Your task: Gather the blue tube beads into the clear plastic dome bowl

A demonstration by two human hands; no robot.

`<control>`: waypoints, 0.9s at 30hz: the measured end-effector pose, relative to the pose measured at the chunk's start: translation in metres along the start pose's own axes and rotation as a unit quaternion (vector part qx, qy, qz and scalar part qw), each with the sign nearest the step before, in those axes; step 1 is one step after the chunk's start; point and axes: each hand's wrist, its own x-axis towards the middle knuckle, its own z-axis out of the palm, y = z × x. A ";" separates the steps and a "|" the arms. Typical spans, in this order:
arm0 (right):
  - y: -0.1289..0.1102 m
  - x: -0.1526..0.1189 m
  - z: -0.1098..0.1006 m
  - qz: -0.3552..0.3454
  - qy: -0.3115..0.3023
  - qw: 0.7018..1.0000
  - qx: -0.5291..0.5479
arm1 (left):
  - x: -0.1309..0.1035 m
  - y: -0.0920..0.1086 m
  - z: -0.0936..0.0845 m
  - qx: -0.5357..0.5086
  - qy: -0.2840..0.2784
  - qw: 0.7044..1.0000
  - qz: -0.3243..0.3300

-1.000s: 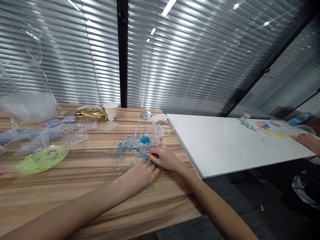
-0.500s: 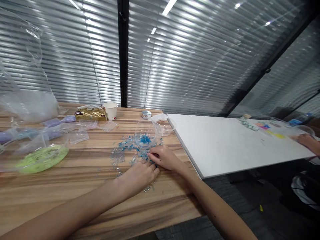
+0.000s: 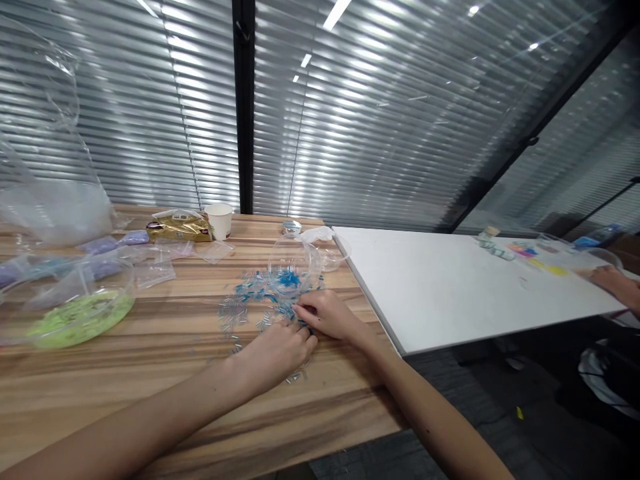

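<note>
Small blue and clear tube-like pieces lie scattered on the wooden table. Behind them is a clear round container with blue pieces showing in it. My left hand rests at the near edge of the scatter, its fingers curled and pressed together. Close beside it, my right hand has thumb and index finger pinched at the pieces. What either hand holds, if anything, is too small or hidden to make out.
A clear container with green contents, small bags, a gold packet and a paper cup stand left and behind. A white table adjoins on the right; another person's hand is at its far end.
The whole view has shifted very slightly. Both my hands keep nearly the same place and pose beside the pieces.
</note>
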 end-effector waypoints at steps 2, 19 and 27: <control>0.000 0.000 0.000 -0.001 0.000 1.000 0.002 | 0.000 0.000 0.000 0.002 0.000 1.000 0.003; -0.001 -0.001 -0.002 0.013 -0.013 1.000 0.018 | -0.001 0.004 0.005 -0.015 0.026 0.999 -0.020; -0.001 -0.001 -0.002 0.018 -0.017 1.000 0.013 | 0.000 0.005 0.005 -0.019 0.033 0.999 -0.024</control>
